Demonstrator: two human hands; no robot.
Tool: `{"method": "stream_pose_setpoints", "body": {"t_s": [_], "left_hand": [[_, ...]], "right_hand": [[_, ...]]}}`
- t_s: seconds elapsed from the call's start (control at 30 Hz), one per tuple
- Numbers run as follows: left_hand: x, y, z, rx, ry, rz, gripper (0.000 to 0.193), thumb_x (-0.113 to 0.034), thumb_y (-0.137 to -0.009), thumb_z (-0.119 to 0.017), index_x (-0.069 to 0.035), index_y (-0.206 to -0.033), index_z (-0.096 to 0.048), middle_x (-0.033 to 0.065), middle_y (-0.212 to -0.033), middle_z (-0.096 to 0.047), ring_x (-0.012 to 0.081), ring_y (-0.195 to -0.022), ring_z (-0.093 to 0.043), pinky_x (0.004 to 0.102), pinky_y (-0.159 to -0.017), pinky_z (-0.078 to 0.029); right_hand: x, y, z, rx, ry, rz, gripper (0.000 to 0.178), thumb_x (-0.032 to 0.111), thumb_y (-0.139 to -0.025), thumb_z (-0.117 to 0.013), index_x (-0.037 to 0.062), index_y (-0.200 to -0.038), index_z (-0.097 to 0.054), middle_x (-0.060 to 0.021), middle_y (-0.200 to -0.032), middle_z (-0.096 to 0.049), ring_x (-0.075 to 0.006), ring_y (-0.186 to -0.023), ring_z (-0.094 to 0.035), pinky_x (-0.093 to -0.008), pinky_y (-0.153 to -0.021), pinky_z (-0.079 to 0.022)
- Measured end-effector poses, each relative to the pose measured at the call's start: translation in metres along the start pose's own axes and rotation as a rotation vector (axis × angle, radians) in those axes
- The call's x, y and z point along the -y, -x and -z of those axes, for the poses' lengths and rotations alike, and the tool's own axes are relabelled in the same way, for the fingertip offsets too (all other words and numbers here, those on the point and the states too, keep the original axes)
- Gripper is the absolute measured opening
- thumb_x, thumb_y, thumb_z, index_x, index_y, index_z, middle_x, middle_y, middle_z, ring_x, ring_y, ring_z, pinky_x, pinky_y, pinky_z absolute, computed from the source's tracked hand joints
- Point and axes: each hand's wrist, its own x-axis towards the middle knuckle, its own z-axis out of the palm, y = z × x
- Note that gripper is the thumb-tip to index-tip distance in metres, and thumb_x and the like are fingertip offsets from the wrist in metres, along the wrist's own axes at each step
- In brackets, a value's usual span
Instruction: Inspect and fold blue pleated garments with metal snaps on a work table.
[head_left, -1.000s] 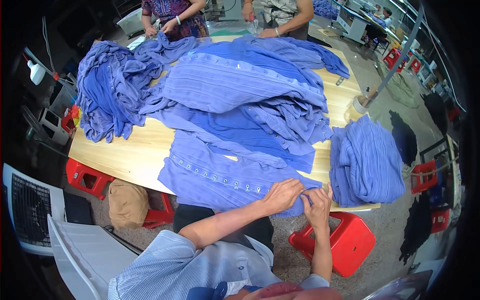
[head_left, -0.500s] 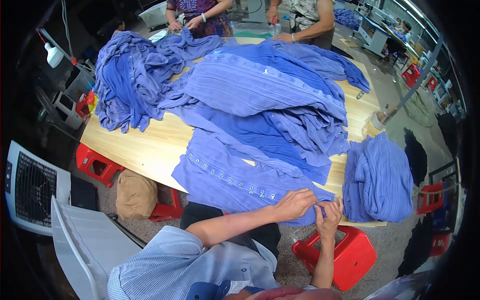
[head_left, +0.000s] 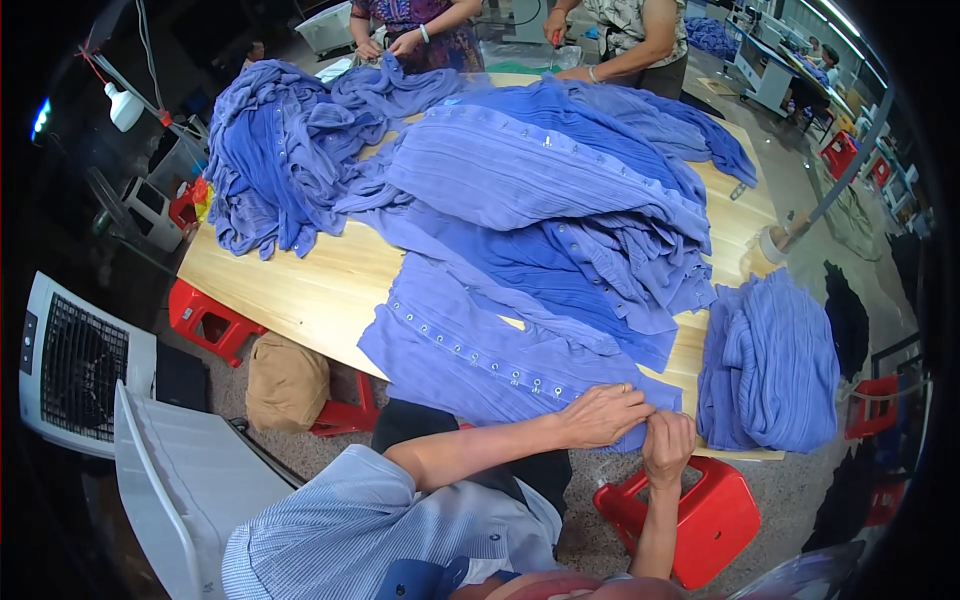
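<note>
A periwinkle-blue ribbed shirt (head_left: 470, 370) lies spread along the near edge of the table, a row of small round fasteners running down its length. My left hand (head_left: 603, 415) is closed on the cloth near the shirt's right end, fingers pinched together. Right beside it, almost touching, my right hand (head_left: 668, 445) pinches the edge of the same shirt with curled fingers. Whatever lies between the fingertips is too small to make out. Just right of my hands stands a folded stack of blue garments (head_left: 770, 365).
On the wooden table (head_left: 290, 300) lie a big blue garment heap (head_left: 540, 170) and a tangled pile (head_left: 275, 150). A pole stands at the right edge. Red stools (head_left: 705, 525) sit below. Two people work across the table. An air cooler (head_left: 85, 360) stands left.
The whole view has shifted slightly, so things sit further right. The fingers of my right hand have curled in closer on the cloth. The shirt lies much as before.
</note>
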Motion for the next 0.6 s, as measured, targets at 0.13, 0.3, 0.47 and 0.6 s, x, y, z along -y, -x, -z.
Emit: {"method": "stream_pose_setpoints", "body": {"t_s": [0.13,0.3,0.47,0.6], "left_hand": [[-0.006,0.004,-0.004,0.054,-0.112,-0.014,0.018,-0.018,-0.098,-0.073,-0.004,-0.108,-0.072,0.0114,-0.103,-0.062,0.0328,-0.101,-0.067,0.0455,-0.084,-0.058],[-0.019,-0.003,-0.015,0.065,-0.102,0.053,0.017,-0.015,-0.095,-0.076,-0.004,-0.109,-0.075,0.0117,-0.103,-0.062,0.0312,-0.098,-0.068,0.0473,-0.081,-0.058],[-0.018,-0.007,-0.021,0.035,0.056,0.211,0.015,-0.007,-0.095,-0.074,0.0,-0.107,-0.071,0.0169,-0.104,-0.062,0.0403,-0.102,-0.068,0.0514,-0.084,-0.058],[-0.018,-0.007,-0.021,0.083,0.095,0.211,0.02,-0.009,-0.092,-0.076,-0.001,-0.109,-0.071,0.0174,-0.106,-0.065,0.0418,-0.104,-0.069,0.052,-0.086,-0.058]], "right_hand": [[-0.003,0.016,0.009,0.014,-0.17,-0.293,0.021,-0.007,-0.087,-0.078,-0.0021,-0.107,-0.074,-0.019,-0.107,-0.075,-0.0398,-0.097,-0.072,-0.0472,-0.091,-0.056],[-0.013,0.039,0.012,0.005,-0.288,-0.415,0.024,-0.006,-0.087,-0.076,-0.002,-0.111,-0.075,-0.0187,-0.108,-0.076,-0.0404,-0.097,-0.072,-0.0503,-0.091,-0.056],[0.002,0.016,0.013,-0.04,-0.087,-0.168,0.02,-0.005,-0.088,-0.076,-0.002,-0.108,-0.077,-0.0151,-0.105,-0.076,-0.0371,-0.093,-0.071,-0.0491,-0.088,-0.055],[0.005,0.025,0.024,0.015,-0.156,-0.2,0.02,-0.007,-0.086,-0.076,-0.0026,-0.105,-0.076,-0.0166,-0.104,-0.076,-0.038,-0.09,-0.071,-0.0484,-0.083,-0.056]]}}
